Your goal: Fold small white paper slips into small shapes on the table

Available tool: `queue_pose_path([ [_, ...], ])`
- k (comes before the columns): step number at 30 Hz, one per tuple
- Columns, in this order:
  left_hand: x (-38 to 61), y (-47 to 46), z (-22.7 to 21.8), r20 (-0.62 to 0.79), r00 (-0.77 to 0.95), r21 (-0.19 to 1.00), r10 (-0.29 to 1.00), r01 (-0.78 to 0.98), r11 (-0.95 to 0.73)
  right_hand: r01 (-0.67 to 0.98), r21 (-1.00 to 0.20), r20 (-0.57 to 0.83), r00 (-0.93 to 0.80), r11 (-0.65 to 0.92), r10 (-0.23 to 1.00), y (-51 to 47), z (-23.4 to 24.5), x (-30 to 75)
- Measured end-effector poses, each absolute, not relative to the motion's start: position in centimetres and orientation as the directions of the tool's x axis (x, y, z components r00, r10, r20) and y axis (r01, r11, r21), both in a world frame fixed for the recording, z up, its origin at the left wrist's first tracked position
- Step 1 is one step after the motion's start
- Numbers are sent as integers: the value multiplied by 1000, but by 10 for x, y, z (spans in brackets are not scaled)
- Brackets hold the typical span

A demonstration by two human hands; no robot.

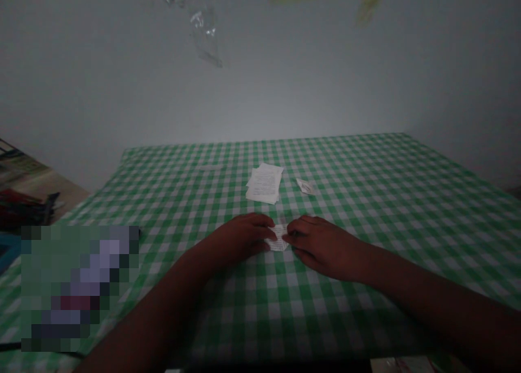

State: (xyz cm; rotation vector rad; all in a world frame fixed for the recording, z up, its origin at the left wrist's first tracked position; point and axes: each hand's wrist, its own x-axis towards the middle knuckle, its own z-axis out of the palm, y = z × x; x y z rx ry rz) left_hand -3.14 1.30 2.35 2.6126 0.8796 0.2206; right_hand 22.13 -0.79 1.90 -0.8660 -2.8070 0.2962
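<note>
A small printed sheet of paper, apparently folded, lies on the checked cloth between my two hands. My left hand holds its left side, fingers bent and fingertips on the paper. From the other side, my right hand has its thumb and fingers closed at the right edge. The fingers cover both ends of the sheet. Just beyond my hands sits a loose stack of printed sheets. To the right of that stack is a small folded piece of paper, partly raised off the cloth.
A green and white checked tablecloth covers the table, which meets a pale wall. At the left, a blurred-out object lies near a dark cable. Clear plastic hangs on the wall.
</note>
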Motion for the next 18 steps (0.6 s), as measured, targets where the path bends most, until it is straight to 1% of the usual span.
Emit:
queue_pose_path([
  [8, -30, 14, 28, 33, 815, 296, 579, 545, -784, 533, -248, 134, -808, 809, 574, -7, 18, 223],
  [12, -30, 9, 34, 40, 827, 288, 561, 528, -799, 520, -241, 113, -823, 819, 556, -8, 20, 224],
  [16, -24, 6, 34, 40, 787, 263, 616, 586, -766, 499, -208, 88, -847, 841, 524, -11, 24, 226],
  [18, -20, 6, 31, 42, 753, 276, 656, 623, -732, 487, -200, 84, -856, 850, 510, -13, 26, 227],
])
